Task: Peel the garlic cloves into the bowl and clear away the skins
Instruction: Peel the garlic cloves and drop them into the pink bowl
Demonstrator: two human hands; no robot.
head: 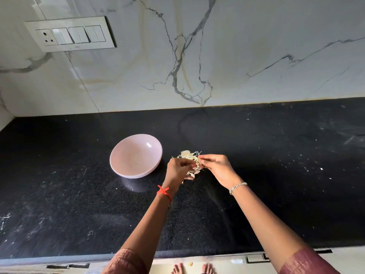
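As hands (178, 168) (214, 167) pinch garlic (190, 155), bowl (136, 155) nr.

Obstacles, mid-frame: pink bowl (136, 156) just left of my left hand (177, 168); garlic skins (189, 155) heaped between it and my right hand (215, 168). Passage: black countertop (276, 175) open at right, lower left, and behind to the marble wall (256, 56).
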